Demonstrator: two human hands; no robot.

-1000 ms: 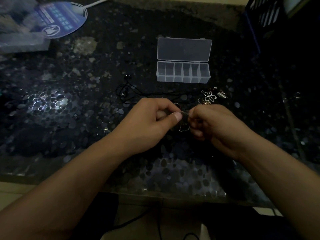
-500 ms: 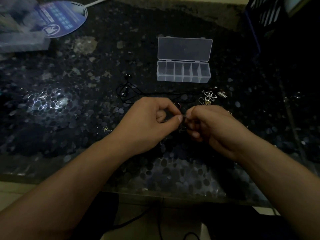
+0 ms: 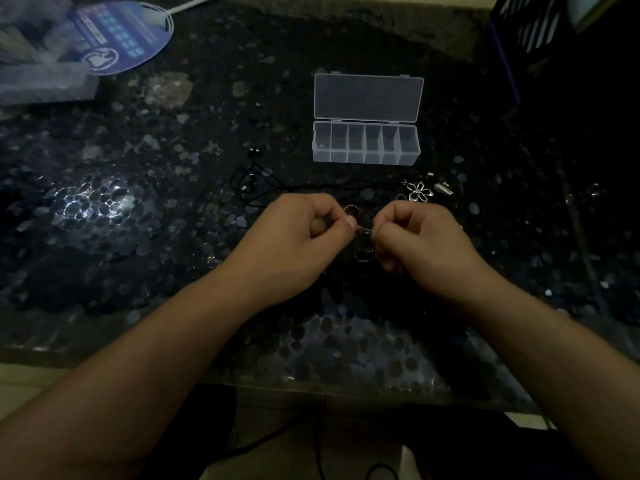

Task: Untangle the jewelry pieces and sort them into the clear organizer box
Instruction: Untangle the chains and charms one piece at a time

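Blue fan [image 3: 119, 36], print unreadable

**What your surface carries**

You work over a dark surface [image 3: 194, 271] patterned with pebble shapes, glossy enough to throw a bright glare patch at the left. At the far centre you have the clear organizer box [image 3: 366, 144] lying open, its lid [image 3: 368, 97] folded back flat and a row of compartments facing you. Just near of it a black cord [image 3: 254, 184] loops and trails rightward. To the right of that lies a silver flower pendant [image 3: 419, 191] with a few small metal pieces [image 3: 444, 187] beside it. At the far left corner rest a round blue fan [image 3: 119, 36] and a blurred clear plastic item [image 3: 41, 77].
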